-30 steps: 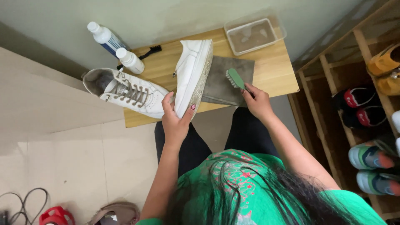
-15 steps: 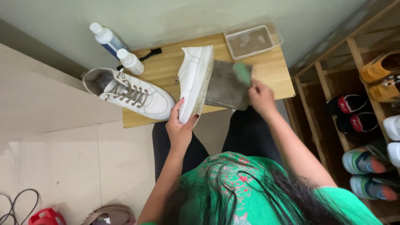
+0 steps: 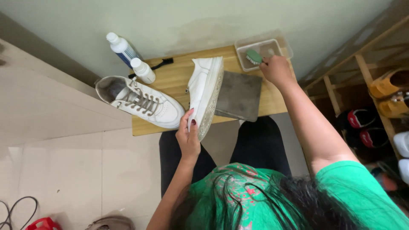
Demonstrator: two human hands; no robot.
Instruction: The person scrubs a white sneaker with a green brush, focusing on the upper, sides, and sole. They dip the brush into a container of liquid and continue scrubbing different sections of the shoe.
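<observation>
From the head camera, looking straight down: the left hand has its grip clenched round the toe end of a white sneaker, holding it tipped on its side so the speckled sole faces right. The shoe's heel rests on the wooden worktop, its toe jutting past the near edge over the person's lap. The right hand reaches to the back right corner, its grip closed on a green scrubbing brush that sits in a clear plastic tub. Between the two hands a grey cloth lies flat, just beside the held shoe's sole. A second white sneaker with grey laces lies upright at the left, overhanging the worktop edge. Behind it stand two white bottles, one with a blue label. A wooden shoe rack with footwear stands at the right.
</observation>
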